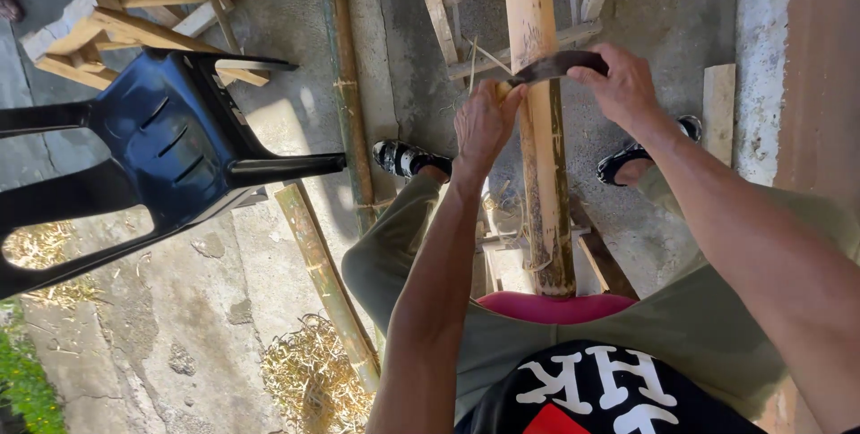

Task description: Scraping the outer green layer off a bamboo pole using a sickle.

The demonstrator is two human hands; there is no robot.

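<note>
A thick bamboo pole [543,129] runs from between my knees up and away over a wooden frame. Across it lies a dark curved blade [557,65]. My left hand [484,125] is closed on the blade's pale handle end on the left of the pole. My right hand [620,85] grips the blade's other end on the right. Both forearms reach forward over my olive trousers. The pole's near end rests above a pink seat [555,307].
A dark blue plastic chair [170,147] lies tipped over at left. Two bamboo poles [345,85] lie on the concrete floor beside it. Wooden frames [134,22] stand at the top left. Piles of bamboo shavings [309,371] sit on the floor. A wall runs along the right.
</note>
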